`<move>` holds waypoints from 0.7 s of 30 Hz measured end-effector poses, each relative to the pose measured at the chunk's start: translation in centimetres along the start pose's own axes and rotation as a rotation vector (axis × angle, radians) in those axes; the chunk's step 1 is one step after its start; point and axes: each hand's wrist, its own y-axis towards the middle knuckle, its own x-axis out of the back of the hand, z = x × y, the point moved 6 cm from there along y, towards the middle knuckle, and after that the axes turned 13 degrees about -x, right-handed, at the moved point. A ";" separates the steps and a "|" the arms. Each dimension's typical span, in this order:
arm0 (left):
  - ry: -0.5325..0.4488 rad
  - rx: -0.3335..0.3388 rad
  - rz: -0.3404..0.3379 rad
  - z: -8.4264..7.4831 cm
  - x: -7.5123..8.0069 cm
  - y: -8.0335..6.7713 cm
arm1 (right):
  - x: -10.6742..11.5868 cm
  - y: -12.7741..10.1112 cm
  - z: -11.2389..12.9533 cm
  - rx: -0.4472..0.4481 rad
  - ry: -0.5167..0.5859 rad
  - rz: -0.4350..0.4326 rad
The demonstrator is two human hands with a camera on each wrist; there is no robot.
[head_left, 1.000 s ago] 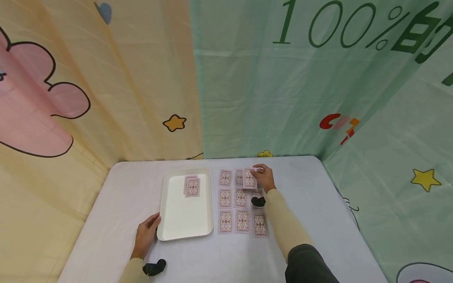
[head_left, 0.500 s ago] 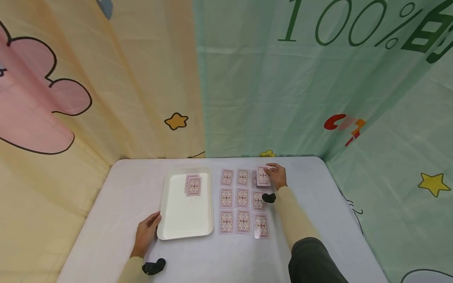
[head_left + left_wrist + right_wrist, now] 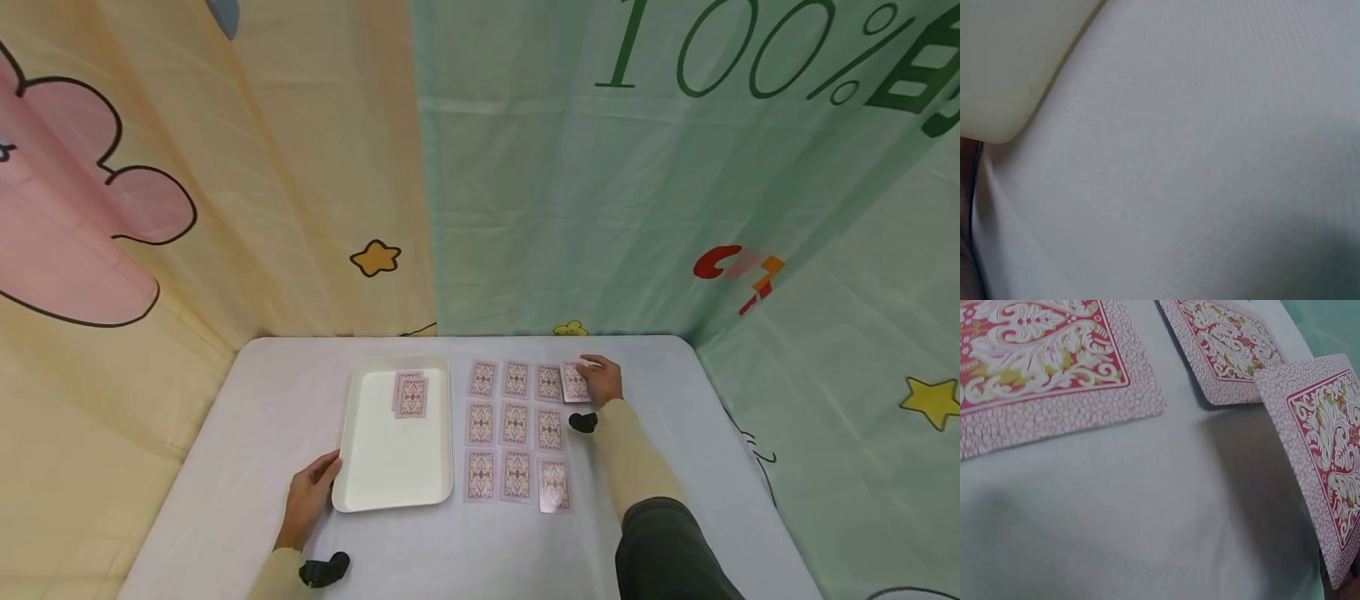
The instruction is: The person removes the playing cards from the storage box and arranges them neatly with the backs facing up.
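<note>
My right hand [image 3: 597, 381] pinches a face-down playing card [image 3: 574, 382] with a red patterned back, at the right end of the far row. The right wrist view shows this card [image 3: 1325, 456] tilted, its shadow on the cloth. Several like cards [image 3: 516, 427] lie face down in a three-by-three grid on the table. A white tray [image 3: 390, 475] stands left of the grid, with two overlapping cards [image 3: 409, 396] at its far end. My left hand [image 3: 309, 496] rests relaxed against the tray's near left corner [image 3: 1004, 75].
The table [image 3: 660, 392] wears a pale grey cloth and is walled in by printed curtains behind and on both sides. Bare cloth lies right of the grid and left of the tray. Black wrist-worn cameras [image 3: 583, 422] sit at each sleeve.
My right hand has carried the pinched card to the right, from over the far row's middle to just beyond its third card. The left hand has stayed at the tray.
</note>
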 end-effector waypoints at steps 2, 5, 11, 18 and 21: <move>0.002 -0.002 0.000 0.0 0.0 0.0 | 0.3 0.4 -0.5 -0.011 -0.005 -0.021; 0.008 0.000 -0.003 0.1 -0.1 0.0 | 0.6 0.8 -1.0 -0.018 -0.007 -0.053; 0.000 0.004 -0.001 0.2 -0.2 0.1 | 0.9 1.2 -1.2 -0.016 -0.058 -0.091; -0.003 0.021 -0.009 0.3 -0.2 0.1 | 0.7 1.3 -0.7 0.005 -0.139 -0.098; -0.001 0.020 -0.010 0.3 -0.1 0.1 | 0.5 1.5 -0.7 0.010 -0.180 -0.105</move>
